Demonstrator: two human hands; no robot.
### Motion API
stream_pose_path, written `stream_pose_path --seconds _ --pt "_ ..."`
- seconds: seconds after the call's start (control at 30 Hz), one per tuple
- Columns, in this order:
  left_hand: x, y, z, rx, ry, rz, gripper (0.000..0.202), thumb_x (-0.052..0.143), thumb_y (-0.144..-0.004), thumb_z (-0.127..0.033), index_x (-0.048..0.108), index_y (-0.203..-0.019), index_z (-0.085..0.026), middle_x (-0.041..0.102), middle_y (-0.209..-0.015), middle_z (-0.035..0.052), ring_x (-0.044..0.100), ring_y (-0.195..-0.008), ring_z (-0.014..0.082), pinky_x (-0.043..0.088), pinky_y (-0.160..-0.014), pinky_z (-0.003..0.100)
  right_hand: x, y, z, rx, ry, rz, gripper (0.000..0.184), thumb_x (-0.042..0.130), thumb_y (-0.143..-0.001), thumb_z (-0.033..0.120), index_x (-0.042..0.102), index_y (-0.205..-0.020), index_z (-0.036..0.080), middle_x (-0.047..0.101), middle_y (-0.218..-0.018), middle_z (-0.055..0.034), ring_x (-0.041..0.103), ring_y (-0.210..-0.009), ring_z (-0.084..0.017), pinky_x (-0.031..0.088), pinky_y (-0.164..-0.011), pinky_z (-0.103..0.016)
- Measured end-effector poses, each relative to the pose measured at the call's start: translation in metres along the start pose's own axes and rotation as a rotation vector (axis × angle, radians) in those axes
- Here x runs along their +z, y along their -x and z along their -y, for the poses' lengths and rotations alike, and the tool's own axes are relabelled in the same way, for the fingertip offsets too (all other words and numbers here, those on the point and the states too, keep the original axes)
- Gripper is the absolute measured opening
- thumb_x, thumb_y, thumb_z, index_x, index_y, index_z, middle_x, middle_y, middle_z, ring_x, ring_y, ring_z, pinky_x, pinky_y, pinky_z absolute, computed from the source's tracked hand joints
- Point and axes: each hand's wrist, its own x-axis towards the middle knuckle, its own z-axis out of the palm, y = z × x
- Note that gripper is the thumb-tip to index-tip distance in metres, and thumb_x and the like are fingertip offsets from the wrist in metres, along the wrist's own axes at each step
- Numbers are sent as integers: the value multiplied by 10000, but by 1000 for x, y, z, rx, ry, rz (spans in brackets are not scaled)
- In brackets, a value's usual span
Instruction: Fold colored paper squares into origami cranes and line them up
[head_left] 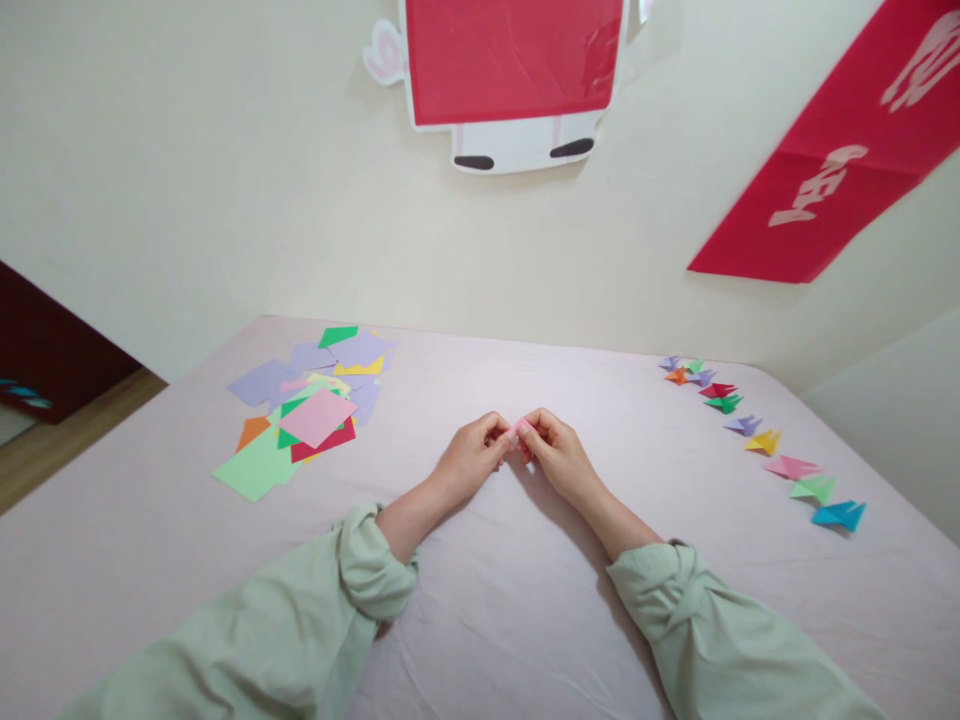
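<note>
My left hand [471, 460] and my right hand [556, 452] meet at the middle of the pale pink surface [487, 610]. Both pinch a small folded pink paper piece [517, 430] between their fingertips; most of it is hidden by the fingers. Both sleeves are light green and rolled at the wrist. A loose pile of coloured paper squares [311, 410] lies to the left of my left hand, with a pink square [318, 417] on top. To the right of my right hand runs a row of small folded paper figures [750, 430].
The row of folded figures ends in a blue one [840, 514] near the right edge. A cream wall stands behind with a red and white poster [514, 70] and a red banner [840, 170]. A wooden floor [67, 430] and dark furniture [45, 350] show at far left.
</note>
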Motion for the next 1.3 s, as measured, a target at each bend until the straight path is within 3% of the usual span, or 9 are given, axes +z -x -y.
stream_pose_path --seconds 0.57,0.8,1.3 --pt "1 -1 7 5 29 10 251 541 -871 -406 557 -815 -162 578 -712 -20 498 -549 72 412 -511 189 2 1 4 -11 13 14 330 571 -843 519 535 -779 197 586 -674 5 502 -559 -116 424 -533 -247" --pt "1 -2 9 -15 53 -16 229 552 -861 -381 560 -814 -158 567 -696 -22 486 -536 67 399 -497 183 2 1 4 -5 2 26 283 596 -831 461 536 -787 188 583 -697 10 503 -568 -110 416 -537 -243" --pt "2 -1 -1 -39 49 -62 218 565 -849 -371 557 -784 -164 565 -688 -21 490 -551 77 405 -485 179 1 0 4 33 -43 9 296 633 -794 459 522 -764 186 561 -658 26 487 -546 -102 390 -525 -236"
